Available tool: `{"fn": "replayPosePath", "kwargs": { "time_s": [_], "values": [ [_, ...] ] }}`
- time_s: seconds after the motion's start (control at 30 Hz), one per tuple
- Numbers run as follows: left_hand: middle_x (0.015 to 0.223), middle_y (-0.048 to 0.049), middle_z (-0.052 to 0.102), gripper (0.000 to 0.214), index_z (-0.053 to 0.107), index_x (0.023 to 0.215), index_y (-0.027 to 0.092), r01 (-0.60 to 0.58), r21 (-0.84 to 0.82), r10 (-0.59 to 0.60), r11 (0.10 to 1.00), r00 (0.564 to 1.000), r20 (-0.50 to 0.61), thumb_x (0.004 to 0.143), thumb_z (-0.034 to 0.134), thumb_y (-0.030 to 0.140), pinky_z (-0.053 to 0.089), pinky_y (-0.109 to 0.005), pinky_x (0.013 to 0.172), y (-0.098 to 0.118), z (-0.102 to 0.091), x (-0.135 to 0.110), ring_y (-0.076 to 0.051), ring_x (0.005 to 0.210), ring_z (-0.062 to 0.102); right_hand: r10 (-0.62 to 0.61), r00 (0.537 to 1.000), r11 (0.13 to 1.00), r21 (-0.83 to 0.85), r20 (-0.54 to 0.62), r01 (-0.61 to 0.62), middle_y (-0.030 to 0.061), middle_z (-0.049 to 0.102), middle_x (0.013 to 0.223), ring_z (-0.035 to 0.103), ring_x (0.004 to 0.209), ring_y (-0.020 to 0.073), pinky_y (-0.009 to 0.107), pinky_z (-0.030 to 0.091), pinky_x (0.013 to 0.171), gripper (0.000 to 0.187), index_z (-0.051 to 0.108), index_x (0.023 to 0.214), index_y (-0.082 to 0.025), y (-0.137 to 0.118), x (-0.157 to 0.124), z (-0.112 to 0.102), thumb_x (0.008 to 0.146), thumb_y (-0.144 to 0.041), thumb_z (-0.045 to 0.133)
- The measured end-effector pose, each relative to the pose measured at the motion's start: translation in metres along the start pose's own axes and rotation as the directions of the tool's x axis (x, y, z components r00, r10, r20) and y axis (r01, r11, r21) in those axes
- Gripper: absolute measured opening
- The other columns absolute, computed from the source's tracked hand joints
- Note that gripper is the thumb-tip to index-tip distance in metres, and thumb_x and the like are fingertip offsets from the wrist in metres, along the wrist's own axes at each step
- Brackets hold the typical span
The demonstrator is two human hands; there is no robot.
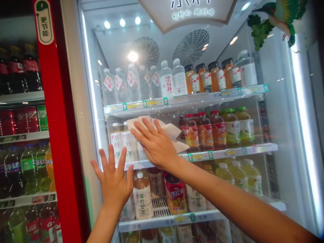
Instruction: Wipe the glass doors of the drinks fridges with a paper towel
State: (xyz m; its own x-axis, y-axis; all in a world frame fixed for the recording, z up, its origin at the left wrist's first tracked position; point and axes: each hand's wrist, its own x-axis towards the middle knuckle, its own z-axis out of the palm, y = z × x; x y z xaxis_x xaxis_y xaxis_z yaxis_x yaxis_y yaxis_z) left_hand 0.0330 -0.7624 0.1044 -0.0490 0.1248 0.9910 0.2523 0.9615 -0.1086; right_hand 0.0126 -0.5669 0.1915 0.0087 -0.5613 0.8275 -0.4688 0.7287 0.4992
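My right hand [158, 143] reaches in from the lower right and holds a crumpled white wipe [174, 131] flat against the glass door of a drinks fridge. Its fingers stretch over the wipe, whose loose folds stick out past the hand to the right. Whether the wipe is paper or cloth, I cannot tell. Lower and to the left, my left hand [115, 182] holds nothing. Its fingers are spread and its palm faces the glass door [157, 123]. Behind the door, white-labelled tea bottles [116, 140] stand partly covered by the wipe and my right hand.
Clear water bottles [167, 79] and amber bottles [216, 77] fill the fridge's top shelf. Red-capped bottles [219, 128] stand on the shelf below. A red-framed drinks fridge [59, 118] adjoins on the left. A bird decoration [283, 18] is at the upper right.
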Motion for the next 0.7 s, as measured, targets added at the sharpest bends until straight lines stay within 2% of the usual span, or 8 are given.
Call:
{"fn": "replayPosePath", "kwargs": {
  "time_s": [0.1, 0.2, 0.27, 0.37, 0.43, 0.5, 0.63, 0.7],
  "values": [
    [0.173, -0.0068, 0.008, 0.074, 0.021, 0.16, 0.034, 0.005, -0.015, -0.005, 1.0, 1.0, -0.004, 0.096, 0.057, 0.029, -0.002, -0.07, 0.124, -0.004, -0.001, -0.002, -0.036, 0.159, 0.0, -0.13, 0.99, 0.991, 0.016, 0.048, 0.129, 0.0038, 0.03, 0.168, 0.016, 0.158, 0.0248, 0.052, 0.016, 0.13, 0.057, 0.034, 0.158, -0.019, -0.009, 0.003, 0.004, 0.102, -0.023, 0.042],
    [0.173, -0.0062, 0.006, 0.074, 0.021, 0.16, 0.033, -0.011, -0.032, 0.011, 0.999, 1.0, 0.002, 0.096, 0.058, 0.029, -0.003, -0.068, 0.125, -0.005, -0.002, -0.007, -0.035, 0.159, -0.001, -0.001, 1.0, 1.0, -0.013, 0.007, 0.002, 0.0042, 0.03, 0.168, 0.012, 0.159, 0.0262, 0.054, 0.014, 0.13, 0.058, 0.035, 0.158, -0.018, -0.016, -0.002, 0.007, 0.101, -0.02, 0.043],
    [0.173, -0.0059, 0.005, 0.074, 0.021, 0.16, 0.032, -0.016, -0.045, 0.016, 0.999, 1.0, 0.012, 0.096, 0.058, 0.028, -0.004, -0.066, 0.126, -0.004, -0.003, -0.013, -0.034, 0.159, -0.003, -0.016, 1.0, 1.0, -0.007, 0.008, 0.016, 0.0045, 0.031, 0.168, 0.01, 0.159, 0.0262, 0.053, 0.013, 0.13, 0.059, 0.035, 0.158, -0.016, -0.021, -0.013, 0.008, 0.1, -0.019, 0.043],
    [0.173, -0.0051, 0.004, 0.075, 0.021, 0.16, 0.032, -0.003, -0.063, 0.004, 0.998, 1.0, 0.021, 0.096, 0.059, 0.027, -0.005, -0.065, 0.126, -0.003, -0.007, -0.026, -0.034, 0.159, -0.003, -0.086, 0.996, 0.996, 0.022, 0.034, 0.085, 0.0025, 0.031, 0.167, 0.01, 0.16, 0.023, 0.049, 0.014, 0.131, 0.059, 0.034, 0.158, -0.018, -0.026, -0.039, 0.01, 0.1, -0.02, 0.041],
    [0.173, -0.0043, 0.004, 0.075, 0.021, 0.16, 0.033, 0.025, -0.075, -0.023, 0.997, 0.999, 0.025, 0.096, 0.059, 0.027, -0.006, -0.066, 0.126, 0.0, -0.009, -0.035, -0.034, 0.159, -0.003, 0.121, 0.992, 0.993, -0.009, -0.031, -0.121, 0.0025, 0.03, 0.168, 0.008, 0.16, 0.023, 0.051, 0.013, 0.13, 0.059, 0.031, 0.16, -0.02, -0.029, -0.061, 0.01, 0.101, -0.02, 0.039],
    [0.173, -0.0039, 0.004, 0.076, 0.02, 0.16, 0.033, 0.032, -0.085, -0.029, 0.996, 0.999, 0.041, 0.095, 0.059, 0.026, -0.006, -0.066, 0.125, 0.004, -0.011, -0.044, -0.034, 0.159, -0.004, 0.296, 0.95, 0.953, -0.035, -0.094, -0.301, 0.005, 0.028, 0.168, 0.008, 0.16, 0.0253, 0.056, 0.011, 0.129, 0.06, 0.026, 0.161, -0.02, -0.034, -0.085, 0.012, 0.103, -0.024, 0.039],
    [0.173, -0.004, 0.001, 0.079, 0.018, 0.161, 0.033, 0.005, -0.105, 0.003, 0.994, 0.997, 0.072, 0.094, 0.06, 0.024, -0.006, -0.065, 0.126, 0.019, -0.011, -0.057, -0.033, 0.159, -0.006, 0.092, 0.996, 0.995, -0.046, -0.018, -0.093, 0.0054, 0.031, 0.167, 0.012, 0.159, 0.026, 0.05, 0.006, 0.131, 0.064, 0.025, 0.162, -0.018, -0.043, -0.132, 0.014, 0.104, -0.038, 0.043],
    [0.173, -0.0043, -0.002, 0.08, 0.017, 0.161, 0.033, -0.011, -0.12, 0.021, 0.993, 0.996, 0.082, 0.094, 0.06, 0.023, -0.008, -0.065, 0.125, 0.03, -0.01, -0.064, -0.032, 0.159, -0.008, 0.192, 0.981, 0.979, -0.061, -0.027, -0.194, 0.0075, 0.03, 0.167, 0.011, 0.159, 0.0278, 0.051, 0.005, 0.13, 0.062, 0.028, 0.161, -0.016, -0.043, -0.151, 0.014, 0.103, -0.033, 0.042]
  ]
}}
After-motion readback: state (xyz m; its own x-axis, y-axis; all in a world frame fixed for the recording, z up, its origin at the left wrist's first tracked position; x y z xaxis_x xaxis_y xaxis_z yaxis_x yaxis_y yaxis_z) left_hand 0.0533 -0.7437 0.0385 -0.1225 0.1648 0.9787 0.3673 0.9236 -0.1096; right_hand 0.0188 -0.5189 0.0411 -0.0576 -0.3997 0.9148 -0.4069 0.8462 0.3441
